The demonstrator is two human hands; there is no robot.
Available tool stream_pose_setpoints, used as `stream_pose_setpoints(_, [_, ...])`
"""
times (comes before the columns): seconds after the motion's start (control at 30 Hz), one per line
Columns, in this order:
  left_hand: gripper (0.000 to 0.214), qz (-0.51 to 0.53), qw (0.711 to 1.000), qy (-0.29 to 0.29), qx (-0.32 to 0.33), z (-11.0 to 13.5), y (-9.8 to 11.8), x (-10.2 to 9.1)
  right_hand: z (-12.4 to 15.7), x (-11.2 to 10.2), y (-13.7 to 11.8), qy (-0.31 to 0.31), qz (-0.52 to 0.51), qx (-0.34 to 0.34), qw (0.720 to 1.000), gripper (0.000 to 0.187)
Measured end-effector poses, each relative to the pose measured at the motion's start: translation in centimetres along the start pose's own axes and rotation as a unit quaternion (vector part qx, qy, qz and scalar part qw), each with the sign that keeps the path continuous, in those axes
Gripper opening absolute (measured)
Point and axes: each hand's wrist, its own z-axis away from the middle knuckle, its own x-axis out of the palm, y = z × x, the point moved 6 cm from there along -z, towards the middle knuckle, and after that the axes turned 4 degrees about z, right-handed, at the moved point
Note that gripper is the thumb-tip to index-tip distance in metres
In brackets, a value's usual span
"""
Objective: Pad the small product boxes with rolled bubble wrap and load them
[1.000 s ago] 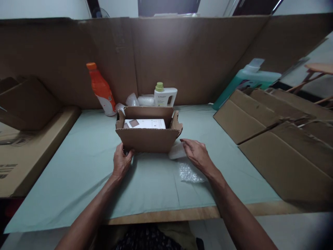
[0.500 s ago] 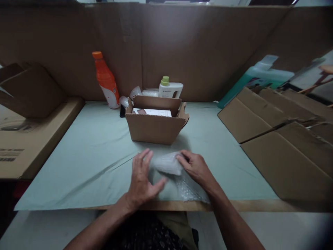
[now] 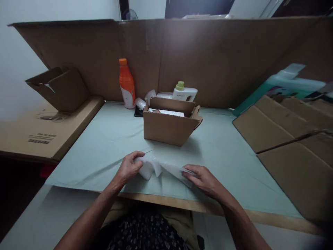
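1. The left hand [image 3: 129, 166] pinches one end of the bubble wrap [image 3: 149, 167], thumb and fingers nearly together; the right hand [image 3: 203, 178] grips the other end similarly.
2. The wrap stretches between the hands above the worktop [image 3: 109, 139], in front of the open box [image 3: 166, 128].
3. It looks light, floppy and somewhat slippery; opposite edges should give the best hold.

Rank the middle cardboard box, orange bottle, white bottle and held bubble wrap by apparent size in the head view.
Middle cardboard box
Orange bottle and held bubble wrap: too close to rank, wrap being nearer
White bottle, partly hidden
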Motion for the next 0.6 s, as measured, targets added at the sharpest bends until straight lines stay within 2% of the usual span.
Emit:
stream_pose_setpoints(0.07, [0.042, 0.030, 0.999, -0.039, -0.005, -0.3, 0.1, -0.2, 0.4, -0.6, 0.3, 0.002, -0.098, 0.023, 0.995, 0.036])
stream_pose_setpoints(0.17, [0.050, 0.054, 0.996, -0.071, 0.026, -1.7, 0.8, -1.1, -0.1, -2.2, 1.3, 0.055, -0.178, 0.051, 0.981, 0.045])
stream_pose_setpoints(0.23, [0.056, 0.032, 0.998, -0.027, 0.050, -3.1, 0.7, -2.5, -0.9, -3.1, 2.9, 0.095, -0.185, 0.069, 0.976, 0.049])
stream_pose_setpoints(0.3, [0.058, -0.006, 0.997, 0.046, 0.054, -4.1, -0.1, -4.3, -1.4, -4.0, 5.2, 0.153, -0.147, 0.086, 0.973, 0.051])
stream_pose_setpoints(0.37, [0.054, -0.036, 0.993, 0.107, 0.044, -4.1, -1.4, -6.0, -1.0, -5.1, 7.5, 0.244, -0.073, 0.102, 0.962, 0.050])
stream_pose_setpoints(0.43, [0.048, -0.049, 0.989, 0.138, 0.036, -3.0, -2.5, -6.9, 0.0, -6.0, 8.7, 0.318, 0.002, 0.113, 0.941, 0.047])
stream_pose_setpoints(0.5, [0.042, -0.072, 0.984, 0.156, 0.048, -1.1, -2.8, -7.0, 0.7, -5.9, 8.4, 0.338, 0.046, 0.104, 0.934, 0.042])
stream_pose_setpoints(0.6, [0.039, -0.128, 0.972, 0.164, 0.110, 1.2, -1.7, -5.0, 0.3, -3.8, 4.6, 0.308, 0.065, 0.039, 0.948, 0.036])
